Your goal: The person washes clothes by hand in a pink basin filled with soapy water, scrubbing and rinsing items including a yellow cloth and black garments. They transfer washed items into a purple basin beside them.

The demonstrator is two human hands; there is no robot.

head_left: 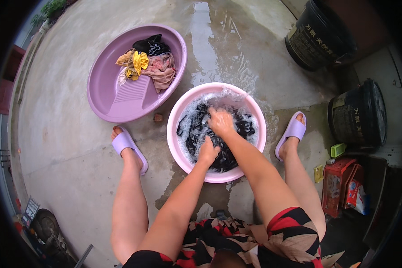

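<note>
Between my feet a round pink plastic basin point(216, 178) holds dark wet cloth point(224, 157) in sudsy water. My left hand point(209, 149) is down at the cloth near the middle of the basin, its fingertips partly hidden, so its hold is unclear. Farther from me and to the right, my right hand point(221, 121) is blurred and wet over the same cloth; whether it grips any is hidden. Beyond the basin to the left, a larger purple washtub point(104, 72) with a ribbed washboard part point(133, 89) holds a yellow cloth point(137, 63), a black garment point(153, 45) and pinkish cloth point(160, 72).
Wet concrete surrounds the basin, with a small brick piece point(158, 117) by the tub. My feet in lilac slippers point(123, 140) stand either side. At right are black buckets point(356, 115), a green box point(337, 150) and a red plastic basket point(336, 187).
</note>
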